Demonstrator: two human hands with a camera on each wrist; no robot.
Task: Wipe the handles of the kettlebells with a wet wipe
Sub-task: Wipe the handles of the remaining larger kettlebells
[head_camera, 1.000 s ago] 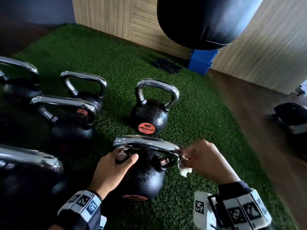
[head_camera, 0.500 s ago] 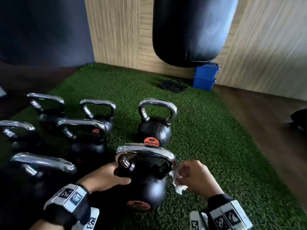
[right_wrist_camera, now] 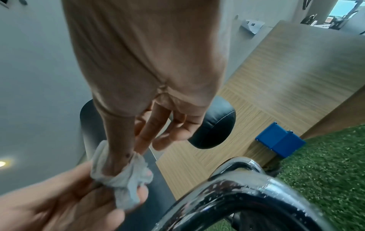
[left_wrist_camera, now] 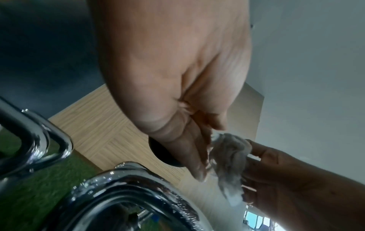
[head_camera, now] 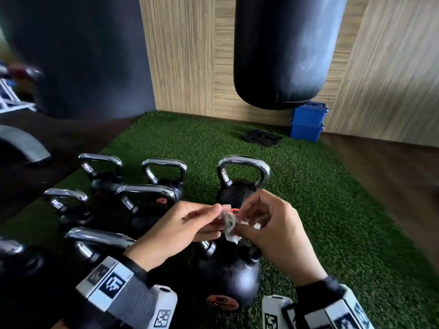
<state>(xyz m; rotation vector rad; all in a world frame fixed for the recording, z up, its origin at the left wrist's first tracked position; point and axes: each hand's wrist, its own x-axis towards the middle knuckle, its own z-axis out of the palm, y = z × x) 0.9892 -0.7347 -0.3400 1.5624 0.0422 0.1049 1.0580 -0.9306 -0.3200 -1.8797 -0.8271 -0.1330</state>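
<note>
Both hands are raised above the nearest black kettlebell (head_camera: pixel 228 279) and hold a crumpled, greyish wet wipe (head_camera: pixel 229 223) between them. My left hand (head_camera: pixel 187 226) pinches the wipe (left_wrist_camera: pixel 227 157) from the left, and my right hand (head_camera: pixel 273 224) pinches the wipe (right_wrist_camera: pixel 120 176) from the right. That kettlebell's chrome handle (right_wrist_camera: pixel 245 184) shines wet just below the hands; the hands hide most of it in the head view. Another kettlebell (head_camera: pixel 242 181) stands right behind it. Several more kettlebells (head_camera: pixel 147 198) stand in rows to the left.
Everything stands on green artificial turf (head_camera: pixel 332 222). A black punching bag (head_camera: pixel 282 51) hangs over the far end. A blue box (head_camera: pixel 307 122) and a dark bundle (head_camera: pixel 261 137) lie by the wooden wall. Dark wood floor (head_camera: pixel 392 176) runs along the right.
My left hand let go of the near kettlebell's handle and rose to the wipe. My right hand lifted the wipe off the handle's right end; both now hold it above the kettlebell.
</note>
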